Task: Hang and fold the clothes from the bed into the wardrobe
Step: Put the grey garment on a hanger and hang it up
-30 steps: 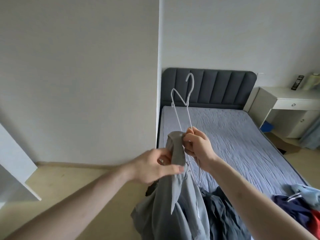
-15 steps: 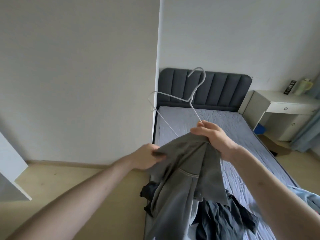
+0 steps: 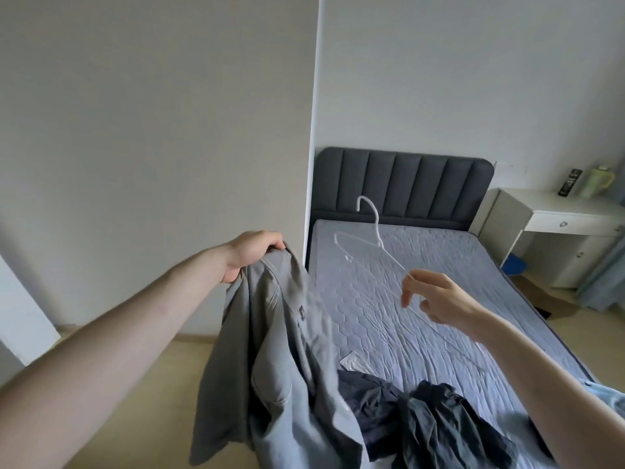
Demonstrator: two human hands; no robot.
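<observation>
Gripping the limp grey shirt point(image 3: 270, 340) by its collar above the bed point(image 3: 422, 299), the left hand point(image 3: 250, 255) should keep that firmest hold (cloth sags), while right-hand point(image 3: 439, 299) fingers pinch the light wire hanger point(image 3: 375, 245).

1. The left hand point(image 3: 252, 253) curls over the collar of the grey shirt point(image 3: 270, 350), so its fingertips are buried in the cloth.
2. The shirt's hem runs off the bottom edge, and its right side is motion-blurred.
3. The white wire hanger point(image 3: 373, 247) passes behind the right hand point(image 3: 436, 299); its lower arm is blurred and faint against the bed point(image 3: 422, 299).
4. The dark clothes point(image 3: 422, 418) are partly behind the shirt.
5. A light-blue garment point(image 3: 608, 397) is cut off at the right edge.
6. Two small items on the desk point(image 3: 558, 211) are too small to identify.
</observation>
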